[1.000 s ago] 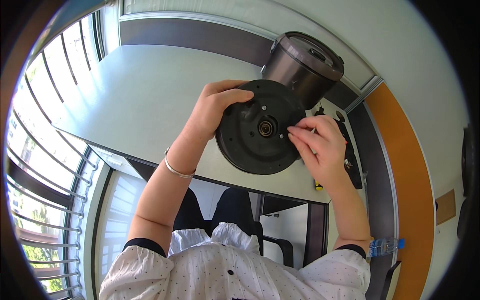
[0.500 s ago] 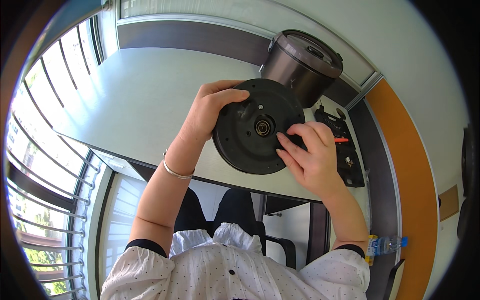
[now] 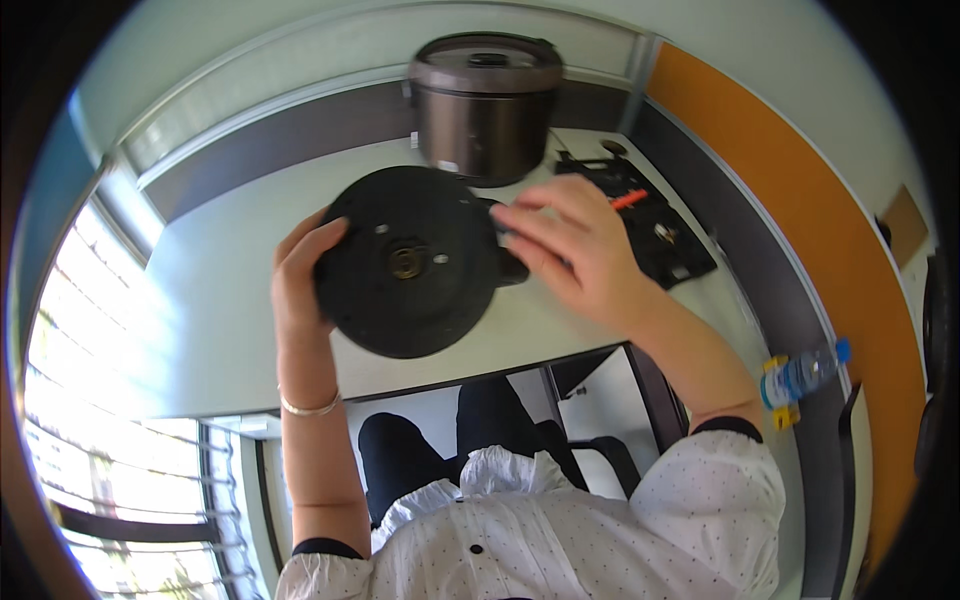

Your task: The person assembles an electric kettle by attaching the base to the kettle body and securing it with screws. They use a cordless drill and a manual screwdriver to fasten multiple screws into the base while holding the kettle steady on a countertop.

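Daylight comes through a barred window (image 3: 90, 460) on the left, and a pale desk (image 3: 220, 255) runs across to an orange panel (image 3: 720, 110) on the right. Over the desk's front part, just in front of a lidded brown pot (image 3: 488, 130), the person holds up a black disc (image 3: 400, 315), its broad face turned toward the camera. The left hand (image 3: 303, 260) has a closed grip on the disc's left rim, thumb on the face. The right hand (image 3: 575, 240) is blurred beside the opposite rim, near a dark projecting part (image 3: 514, 268); its fingers are bent close together, but whether they hold anything cannot be told. The step in hand seems to be fingertip work on the disc; the next move would likely call for a steady left grip while the right fingers find their spot. Counted, there are one disc with two pale spots and one brassy ring (image 3: 407, 262) on its face, one pot, one black tool case (image 3: 670, 245), one orange-red tool (image 3: 630, 200) and one blue-capped bottle (image 3: 805, 378).
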### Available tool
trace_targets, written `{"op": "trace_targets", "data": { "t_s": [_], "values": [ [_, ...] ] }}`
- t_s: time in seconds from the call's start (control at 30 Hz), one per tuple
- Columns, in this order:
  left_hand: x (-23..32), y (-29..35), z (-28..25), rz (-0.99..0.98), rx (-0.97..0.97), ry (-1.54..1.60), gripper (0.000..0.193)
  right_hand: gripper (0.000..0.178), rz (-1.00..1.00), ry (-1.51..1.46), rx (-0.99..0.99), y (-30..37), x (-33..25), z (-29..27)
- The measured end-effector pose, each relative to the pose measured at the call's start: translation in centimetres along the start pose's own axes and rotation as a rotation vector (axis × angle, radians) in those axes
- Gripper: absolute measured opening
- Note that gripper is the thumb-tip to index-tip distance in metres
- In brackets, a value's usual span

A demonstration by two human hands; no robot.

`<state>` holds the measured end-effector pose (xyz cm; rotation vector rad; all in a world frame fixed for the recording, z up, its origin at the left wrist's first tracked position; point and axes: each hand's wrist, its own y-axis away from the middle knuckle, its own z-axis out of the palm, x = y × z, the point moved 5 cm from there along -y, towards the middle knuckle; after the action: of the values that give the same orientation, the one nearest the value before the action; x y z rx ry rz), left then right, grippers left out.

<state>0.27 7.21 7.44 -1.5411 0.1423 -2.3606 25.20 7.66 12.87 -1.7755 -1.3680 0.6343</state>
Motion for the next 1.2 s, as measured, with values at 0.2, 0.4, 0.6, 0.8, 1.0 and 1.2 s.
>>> {"op": "trace_targets", "data": {
  "t_s": [0.2,0.4,0.6,0.8,1.0,1.2],
  "values": [
    [-0.5,-0.7,-1.6,0.062,0.034,-0.017,0.034,0.027,0.591,0.313,-0.663,9.5,9.2,-1.9],
    [0.1,0.1,-0.4,0.034,0.077,-0.049,0.034,0.045,0.286,0.424,-0.93,16.9,10.2,-0.9],
    [0.2,-0.1,-0.2,0.073,0.026,-0.037,0.031,0.044,0.164,0.362,-0.865,18.5,11.0,0.0],
    [0.7,0.2,0.4,0.108,0.022,-0.083,0.03,0.041,0.129,0.272,-0.786,18.1,10.6,-0.1],
    [0.6,0.2,1.0,0.079,0.012,-0.076,0.031,0.042,0.067,0.239,-0.314,16.1,10.7,-3.1],
    [0.7,0.3,0.9,0.137,0.012,-0.109,0.032,0.026,0.09,0.171,0.089,9.4,7.6,-6.7]
  ]
}}
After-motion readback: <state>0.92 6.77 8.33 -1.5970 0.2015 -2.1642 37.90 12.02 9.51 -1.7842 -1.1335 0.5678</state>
